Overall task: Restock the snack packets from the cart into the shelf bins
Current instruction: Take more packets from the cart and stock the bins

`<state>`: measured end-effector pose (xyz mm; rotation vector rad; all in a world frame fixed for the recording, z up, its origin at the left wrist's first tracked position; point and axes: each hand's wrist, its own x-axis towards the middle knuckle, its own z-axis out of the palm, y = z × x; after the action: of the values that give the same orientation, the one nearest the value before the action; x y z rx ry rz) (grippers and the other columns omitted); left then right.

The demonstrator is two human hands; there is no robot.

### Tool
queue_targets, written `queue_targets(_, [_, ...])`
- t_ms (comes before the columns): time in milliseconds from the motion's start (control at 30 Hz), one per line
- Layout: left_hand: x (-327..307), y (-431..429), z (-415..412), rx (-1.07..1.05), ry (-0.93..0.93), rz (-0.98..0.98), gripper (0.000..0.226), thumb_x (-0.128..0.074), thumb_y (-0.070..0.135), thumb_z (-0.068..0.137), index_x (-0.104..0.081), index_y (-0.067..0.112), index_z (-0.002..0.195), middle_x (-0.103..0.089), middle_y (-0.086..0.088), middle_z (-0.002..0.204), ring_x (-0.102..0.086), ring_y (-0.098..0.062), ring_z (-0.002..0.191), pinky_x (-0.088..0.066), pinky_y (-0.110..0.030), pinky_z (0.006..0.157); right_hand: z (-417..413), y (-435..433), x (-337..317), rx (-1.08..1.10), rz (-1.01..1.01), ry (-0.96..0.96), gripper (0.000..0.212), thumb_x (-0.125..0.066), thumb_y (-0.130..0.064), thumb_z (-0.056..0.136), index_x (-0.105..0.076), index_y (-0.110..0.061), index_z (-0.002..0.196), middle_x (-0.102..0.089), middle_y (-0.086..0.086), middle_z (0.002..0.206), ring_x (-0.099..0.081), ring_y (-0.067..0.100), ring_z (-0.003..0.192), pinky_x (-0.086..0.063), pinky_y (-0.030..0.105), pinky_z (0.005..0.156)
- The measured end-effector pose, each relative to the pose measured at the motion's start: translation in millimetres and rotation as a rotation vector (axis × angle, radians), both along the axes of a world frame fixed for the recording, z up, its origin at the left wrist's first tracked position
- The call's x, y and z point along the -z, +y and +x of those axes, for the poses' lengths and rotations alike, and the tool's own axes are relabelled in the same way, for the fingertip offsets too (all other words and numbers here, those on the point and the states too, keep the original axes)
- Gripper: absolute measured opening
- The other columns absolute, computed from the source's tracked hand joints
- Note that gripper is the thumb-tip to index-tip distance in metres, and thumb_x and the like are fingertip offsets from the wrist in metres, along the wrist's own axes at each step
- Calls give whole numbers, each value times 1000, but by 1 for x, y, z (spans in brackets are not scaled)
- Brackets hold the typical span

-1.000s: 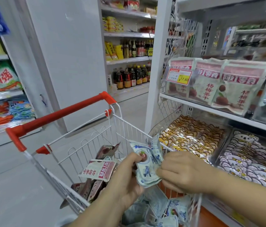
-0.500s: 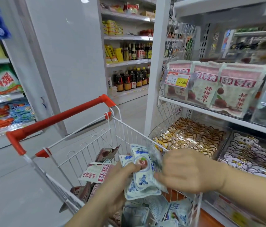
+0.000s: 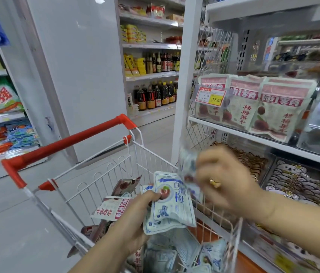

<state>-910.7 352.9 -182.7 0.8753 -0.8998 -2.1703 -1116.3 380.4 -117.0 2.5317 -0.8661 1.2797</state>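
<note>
A white wire cart (image 3: 151,154) with a red handle (image 3: 64,144) stands in front of me, holding blue-and-white and pink-and-white snack packets. My left hand (image 3: 135,223) holds a small stack of blue-and-white packets (image 3: 172,205) over the cart, thumb on top. My right hand (image 3: 228,180) is blurred and pinches one blue-and-white packet (image 3: 187,164), lifted above the cart's right rim toward the shelf. The shelf bins (image 3: 293,184) lie just right of it.
The upper shelf (image 3: 253,134) carries pink-and-white pouches (image 3: 269,111) behind a price tag (image 3: 210,96). Lower bins hold gold-wrapped (image 3: 253,160) and pale sweets. A white pillar (image 3: 184,75) stands beside the cart. Bottles and bags line the far shelves (image 3: 155,75); open floor lies to the left.
My right hand has pulled one blue-and-white packet off the stack and raised it up and right toward the shelf. My left hand keeps the rest, slightly lower.
</note>
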Motion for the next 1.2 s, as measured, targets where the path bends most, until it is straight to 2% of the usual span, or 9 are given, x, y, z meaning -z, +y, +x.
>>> queue_targets(67, [1, -6, -4, -133, -147, 5, 28, -50, 11, 96, -65, 0, 117, -74, -25, 105, -75, -29, 77, -61, -39, 64, -5, -12, -16, 171, -76, -345, 26, -58, 2, 83, -53, -20, 96, -55, -2, 106, -53, 8, 103, -42, 18, 91])
queue_targets(233, [-1, 3, -9, -265, 3, 35, 31, -54, 13, 93, -65, 0, 119, -73, -25, 109, -71, -38, 95, -58, -46, 81, 10, -24, -10, 184, 380, -1026, 44, -56, 16, 88, -55, -25, 104, -65, -19, 95, -54, 18, 68, -41, 27, 55])
queue_targets(333, [-3, 8, -14, -345, 32, 9, 25, -49, 13, 99, -67, 4, 115, -75, -23, 105, -74, -33, 80, -62, -40, 66, 21, -18, 15, 198, 585, -975, 47, -57, 17, 88, -53, -21, 116, -65, -24, 99, -59, 4, 67, -52, 20, 63])
queue_targets(467, [-6, 8, -9, -395, 40, -85, 29, -45, 12, 100, -67, 7, 119, -75, -20, 108, -75, -32, 80, -62, -39, 59, 14, -17, 38, 304, 859, -806, 64, -66, 8, 88, -43, -30, 134, -53, -19, 127, -68, -4, 89, -52, 45, 88])
queue_targets(567, [-5, 8, -3, -403, 8, -145, 30, -44, 8, 98, -66, 6, 119, -74, -21, 109, -74, -34, 84, -63, -41, 61, 8, -18, 44, 291, 1038, -691, 76, -75, 0, 84, -41, -37, 140, -47, -4, 147, -64, 7, 97, -57, 28, 70])
queue_targets(700, [-9, 10, -2, -376, -11, -216, 31, -45, 5, 100, -60, 11, 126, -73, -19, 113, -72, -38, 98, -59, -42, 72, 2, -20, 37, 277, 1209, -704, 80, -81, -15, 81, -40, -32, 148, -50, -2, 137, -66, 7, 68, -43, 15, 47])
queue_targets(867, [-20, 16, -6, -340, 1, -367, 31, -45, -1, 99, -59, 15, 121, -74, -17, 111, -73, -36, 100, -60, -46, 78, -2, -22, 30, 337, 1233, -328, 85, -80, -61, 65, -46, -43, 140, -53, -12, 120, -61, 5, 101, -48, 21, 81])
queue_targets(967, [-23, 15, -9, -326, -36, -393, 35, -46, -4, 98, -63, 23, 114, -76, -14, 108, -74, -35, 97, -59, -48, 80, -2, -23, 29, 383, 1181, -276, 88, -76, -76, 54, -54, -35, 129, -56, -18, 113, -56, -3, 92, -45, 20, 78])
queue_targets(1200, [-9, 3, -10, -455, -260, -428, 36, -68, 23, 93, -46, 32, 121, -73, -8, 112, -76, -34, 91, -57, -62, 84, 4, -11, 32, 314, 1001, -208, 58, -67, -70, 77, -45, -46, 126, -63, -35, 110, -59, -20, 96, -45, 9, 79])
